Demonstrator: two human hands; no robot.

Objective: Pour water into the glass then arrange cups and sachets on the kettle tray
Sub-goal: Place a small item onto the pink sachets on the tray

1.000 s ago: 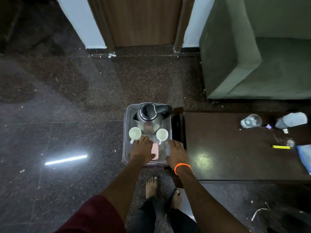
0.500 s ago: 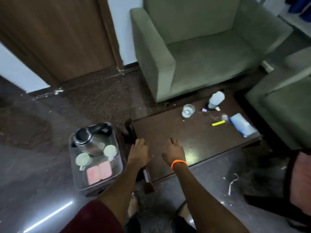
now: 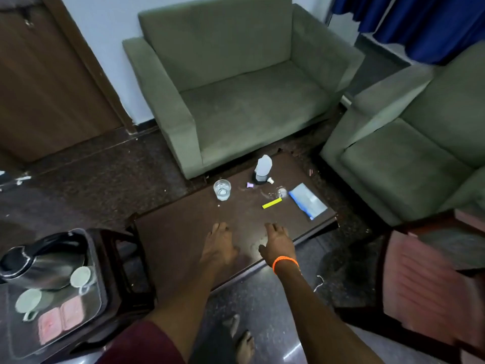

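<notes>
Hovering over the near half of the low dark table point(image 3: 183, 232), both hands are extending palm-down with fingers loosely spread and nothing held. The left hand point(image 3: 219, 245) is sitting just left of the right hand point(image 3: 278, 245), which is wearing an orange band point(image 3: 284, 262) at the wrist; whether either palm is touching the table top cannot be told.

The glass point(image 3: 222, 189) is standing upright on the far part of the table, beyond the left hand and well apart from it, and it is showing clear water inside. To the right of the glass, still on the table, a pale bottle point(image 3: 263, 168) is standing at the far edge, a small purple cap point(image 3: 250, 184) is lying between glass and bottle, a yellow strip point(image 3: 272, 203) is lying flat, and a blue-and-white packet point(image 3: 307, 200) is resting near the table's right corner.

Left of the table, on a dark stand, the clear kettle tray point(image 3: 101, 292) is carrying the steel kettle point(image 3: 39, 266) at its far end. Two pale cups point(image 3: 80, 277) are sitting just in front of the kettle, and two pink sachets point(image 3: 61, 317) are lying side by side at the near end of the tray.
</notes>
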